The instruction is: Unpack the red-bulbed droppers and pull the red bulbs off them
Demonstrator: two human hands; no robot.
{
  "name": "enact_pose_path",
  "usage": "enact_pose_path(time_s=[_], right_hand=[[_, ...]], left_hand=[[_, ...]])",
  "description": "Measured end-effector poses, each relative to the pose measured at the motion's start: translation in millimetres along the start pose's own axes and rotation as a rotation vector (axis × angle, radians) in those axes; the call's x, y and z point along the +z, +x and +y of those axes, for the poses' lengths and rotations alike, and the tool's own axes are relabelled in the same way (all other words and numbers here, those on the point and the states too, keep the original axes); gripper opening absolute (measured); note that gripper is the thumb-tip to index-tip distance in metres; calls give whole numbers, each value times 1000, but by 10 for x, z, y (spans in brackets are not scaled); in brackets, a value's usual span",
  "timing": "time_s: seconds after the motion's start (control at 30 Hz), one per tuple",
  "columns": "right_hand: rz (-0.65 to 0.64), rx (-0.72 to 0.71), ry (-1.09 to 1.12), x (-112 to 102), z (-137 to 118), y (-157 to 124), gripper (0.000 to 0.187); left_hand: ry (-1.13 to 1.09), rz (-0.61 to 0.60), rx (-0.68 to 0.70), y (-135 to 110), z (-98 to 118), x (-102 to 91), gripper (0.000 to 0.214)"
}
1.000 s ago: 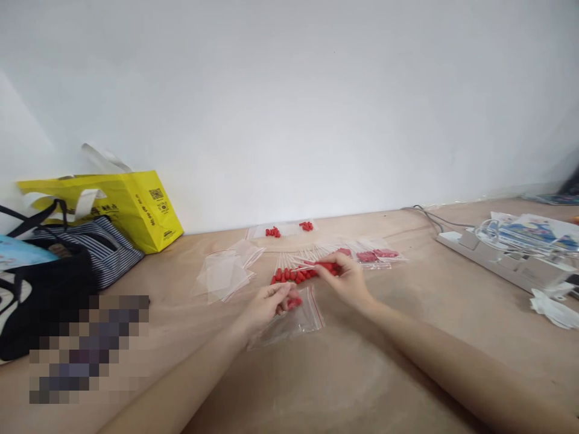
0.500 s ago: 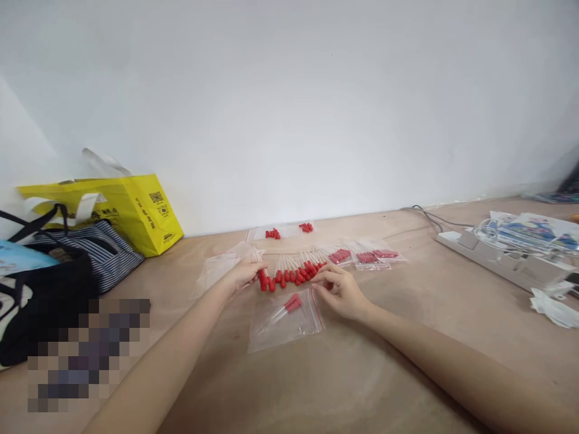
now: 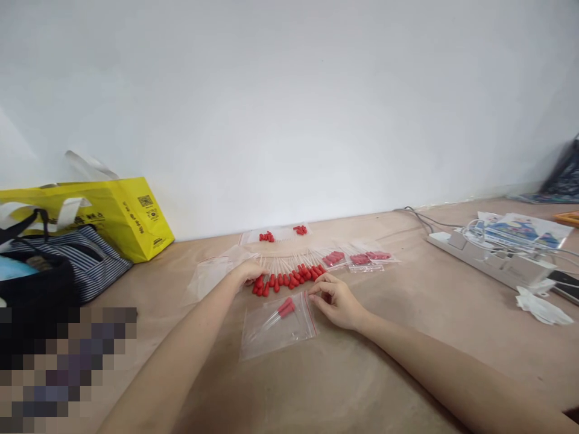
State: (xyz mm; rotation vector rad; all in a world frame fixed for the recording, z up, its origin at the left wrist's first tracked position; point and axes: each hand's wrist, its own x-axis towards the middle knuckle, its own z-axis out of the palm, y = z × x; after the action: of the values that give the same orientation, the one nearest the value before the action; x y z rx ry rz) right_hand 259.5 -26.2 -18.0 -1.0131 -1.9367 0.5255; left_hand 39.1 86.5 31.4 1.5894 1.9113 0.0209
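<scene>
Several droppers (image 3: 296,275) with red rubber bulbs and thin clear stems lie fanned in a row, bulbs toward me. My left hand (image 3: 248,272) is at the row's left end, its fingers closed over the stems there; the fingertips are partly hidden. Below the row's right end, my right hand (image 3: 337,299) rests with fingers curved, thumb and fingers apart, nothing visible between them. Its fingertips are beside the top corner of a clear zip bag (image 3: 265,340), which lies flat with droppers inside. More bagged droppers (image 3: 359,259) lie to the right of the row.
Behind the row lies a clear bag (image 3: 284,232) with red-bulbed droppers. Clear plastic bags (image 3: 205,277) lie left of my left hand. A yellow bag (image 3: 131,220) and a striped pouch (image 3: 93,259) stand at left. At right are a power strip (image 3: 491,259), cables and crumpled tissue (image 3: 543,305).
The view has shifted slightly to the right. My left hand has drawn a little left over the row's left end, where the bulbs now lie closer together. My right hand has barely moved.
</scene>
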Motion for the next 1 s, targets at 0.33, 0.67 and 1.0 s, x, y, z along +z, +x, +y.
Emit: enact_pose_path(time_s=[0.33, 0.67, 1.0], right_hand=[[-86, 36, -105, 13, -30, -17, 12], [-136, -30, -180, 23, -33, -4, 12], [-168, -23, -177, 64, -94, 3, 6]], left_hand=[[132, 146, 56, 7, -20, -1, 30], [161, 458, 492, -648, -297, 213, 23], [92, 226, 826, -1072, -784, 794, 55]])
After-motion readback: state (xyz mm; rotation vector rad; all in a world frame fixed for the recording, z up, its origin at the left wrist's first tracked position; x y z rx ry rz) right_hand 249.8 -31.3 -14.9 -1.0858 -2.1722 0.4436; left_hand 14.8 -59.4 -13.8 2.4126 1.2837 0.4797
